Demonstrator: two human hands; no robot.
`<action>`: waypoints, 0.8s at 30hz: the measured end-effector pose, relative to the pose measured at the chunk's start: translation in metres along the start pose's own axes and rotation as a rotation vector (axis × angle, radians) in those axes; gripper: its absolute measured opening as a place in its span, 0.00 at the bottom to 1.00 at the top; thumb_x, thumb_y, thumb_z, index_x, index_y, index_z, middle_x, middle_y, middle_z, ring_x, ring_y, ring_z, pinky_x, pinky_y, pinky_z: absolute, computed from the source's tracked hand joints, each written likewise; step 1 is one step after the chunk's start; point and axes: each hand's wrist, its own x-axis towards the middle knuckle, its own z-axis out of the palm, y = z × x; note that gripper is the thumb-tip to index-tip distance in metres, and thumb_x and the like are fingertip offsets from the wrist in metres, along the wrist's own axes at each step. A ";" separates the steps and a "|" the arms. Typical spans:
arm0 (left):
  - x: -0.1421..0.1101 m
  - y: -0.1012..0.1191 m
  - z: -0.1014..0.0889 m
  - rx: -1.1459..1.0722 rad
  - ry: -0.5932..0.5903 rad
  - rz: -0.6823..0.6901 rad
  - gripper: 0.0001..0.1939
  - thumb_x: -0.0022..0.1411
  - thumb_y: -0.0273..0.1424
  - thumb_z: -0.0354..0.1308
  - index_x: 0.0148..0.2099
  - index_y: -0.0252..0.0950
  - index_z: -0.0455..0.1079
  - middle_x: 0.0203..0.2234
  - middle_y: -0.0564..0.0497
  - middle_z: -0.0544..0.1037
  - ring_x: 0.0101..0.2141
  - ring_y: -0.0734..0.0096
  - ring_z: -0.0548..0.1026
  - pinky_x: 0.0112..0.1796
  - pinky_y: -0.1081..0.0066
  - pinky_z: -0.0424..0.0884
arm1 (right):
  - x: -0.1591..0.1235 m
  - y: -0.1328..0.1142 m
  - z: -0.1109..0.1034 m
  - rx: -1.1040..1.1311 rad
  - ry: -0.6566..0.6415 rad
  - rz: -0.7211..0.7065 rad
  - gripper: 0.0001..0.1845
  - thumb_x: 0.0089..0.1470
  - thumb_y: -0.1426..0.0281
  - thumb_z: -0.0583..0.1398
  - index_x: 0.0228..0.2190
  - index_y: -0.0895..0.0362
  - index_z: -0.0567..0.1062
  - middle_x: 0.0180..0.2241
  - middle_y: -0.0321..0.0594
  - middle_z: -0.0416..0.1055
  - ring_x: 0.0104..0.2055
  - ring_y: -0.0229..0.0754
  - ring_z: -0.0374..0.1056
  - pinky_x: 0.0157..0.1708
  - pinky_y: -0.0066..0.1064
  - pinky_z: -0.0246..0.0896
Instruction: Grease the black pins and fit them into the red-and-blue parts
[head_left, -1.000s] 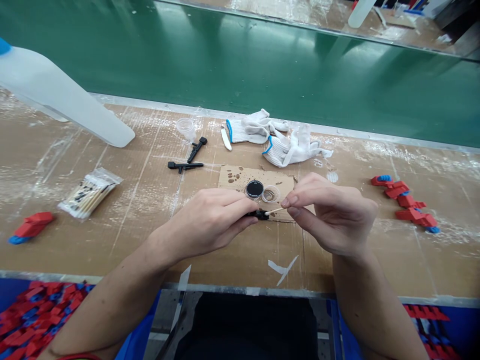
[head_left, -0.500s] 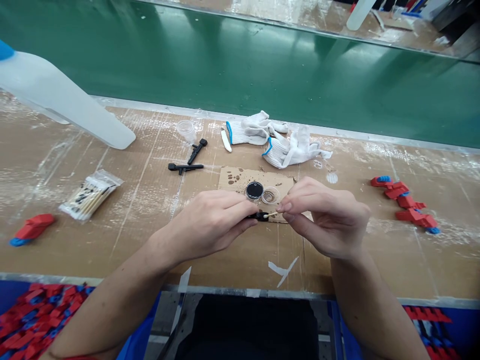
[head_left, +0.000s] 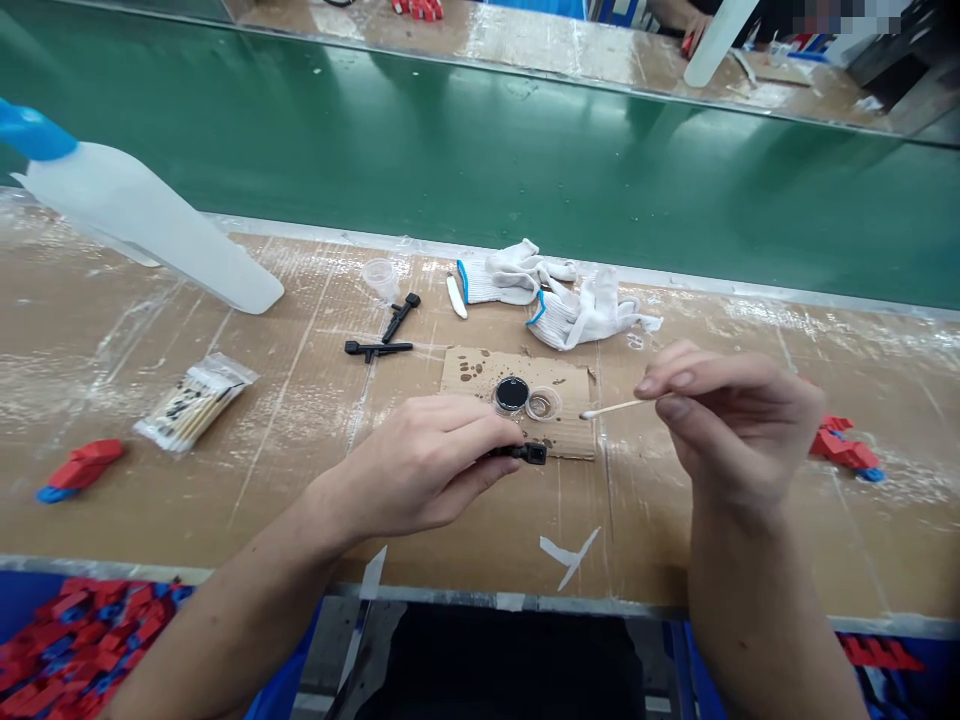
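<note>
While the left hand [head_left: 424, 465] grips a small black plastic part [head_left: 529, 453] between thumb and fingers, right at the lower edge of a cardboard scrap [head_left: 566, 380], the right hand [head_left: 731, 425] pinches a wooden cotton swab [head_left: 619, 407] — its white tip near the scrap's right edge, well clear of the part. On the scrap sit a black-filled round cup [head_left: 511, 395] and a clear cup [head_left: 544, 404]; beyond lie two similar black parts [head_left: 379, 348] and white knit gloves [head_left: 487, 285].
</note>
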 end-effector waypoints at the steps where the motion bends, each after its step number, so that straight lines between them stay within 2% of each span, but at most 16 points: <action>1: 0.000 0.001 -0.001 -0.026 0.002 0.004 0.03 0.71 0.26 0.56 0.44 0.32 0.71 0.32 0.49 0.80 0.29 0.72 0.74 0.32 0.72 0.68 | 0.001 0.003 -0.004 -0.037 -0.026 0.031 0.16 0.53 0.81 0.65 0.38 0.49 0.82 0.31 0.35 0.81 0.33 0.43 0.75 0.31 0.37 0.69; 3: 0.000 0.001 -0.002 -0.072 0.012 0.016 0.03 0.71 0.25 0.57 0.45 0.31 0.71 0.32 0.49 0.79 0.29 0.72 0.74 0.32 0.72 0.68 | 0.002 0.010 -0.007 -0.159 -0.162 0.094 0.13 0.54 0.80 0.65 0.37 0.50 0.81 0.34 0.36 0.80 0.36 0.43 0.75 0.34 0.37 0.69; 6: 0.000 0.002 -0.003 -0.126 0.040 0.040 0.03 0.70 0.23 0.57 0.45 0.31 0.72 0.29 0.49 0.78 0.29 0.72 0.74 0.32 0.72 0.68 | 0.003 0.017 -0.002 -0.347 -0.376 0.093 0.09 0.56 0.79 0.64 0.35 0.52 0.79 0.36 0.36 0.80 0.40 0.42 0.74 0.41 0.38 0.69; 8: 0.000 0.002 -0.003 -0.147 0.055 0.047 0.03 0.69 0.23 0.58 0.45 0.31 0.72 0.28 0.50 0.77 0.28 0.72 0.74 0.32 0.72 0.67 | 0.003 0.020 0.002 -0.402 -0.451 0.079 0.09 0.56 0.79 0.63 0.33 0.52 0.78 0.36 0.36 0.80 0.41 0.42 0.72 0.43 0.37 0.68; 10: 0.000 0.002 -0.003 -0.157 0.062 0.049 0.03 0.69 0.23 0.59 0.44 0.31 0.71 0.28 0.51 0.77 0.28 0.72 0.73 0.31 0.72 0.67 | 0.003 0.022 0.004 -0.405 -0.471 0.075 0.09 0.57 0.78 0.63 0.33 0.52 0.78 0.36 0.35 0.80 0.40 0.41 0.71 0.42 0.36 0.68; 17: -0.004 -0.001 -0.006 -0.144 0.095 0.045 0.05 0.68 0.22 0.59 0.46 0.32 0.71 0.30 0.50 0.77 0.30 0.72 0.74 0.33 0.72 0.68 | 0.005 0.023 -0.005 -0.337 -0.403 0.082 0.08 0.58 0.76 0.65 0.36 0.50 0.79 0.35 0.34 0.81 0.40 0.40 0.73 0.42 0.36 0.68; 21: -0.006 -0.004 -0.013 -0.075 0.139 0.009 0.07 0.69 0.21 0.59 0.48 0.33 0.70 0.33 0.52 0.79 0.31 0.75 0.74 0.33 0.74 0.68 | 0.002 0.021 -0.025 -0.326 -0.215 0.152 0.10 0.57 0.75 0.66 0.38 0.48 0.80 0.37 0.36 0.79 0.40 0.42 0.73 0.39 0.38 0.67; 24: -0.007 -0.007 -0.016 -0.031 0.171 -0.015 0.06 0.69 0.23 0.59 0.48 0.35 0.70 0.32 0.53 0.79 0.30 0.75 0.74 0.32 0.74 0.68 | -0.004 0.021 -0.046 -0.378 -0.056 0.211 0.09 0.56 0.74 0.67 0.37 0.48 0.81 0.34 0.35 0.80 0.38 0.42 0.73 0.37 0.38 0.65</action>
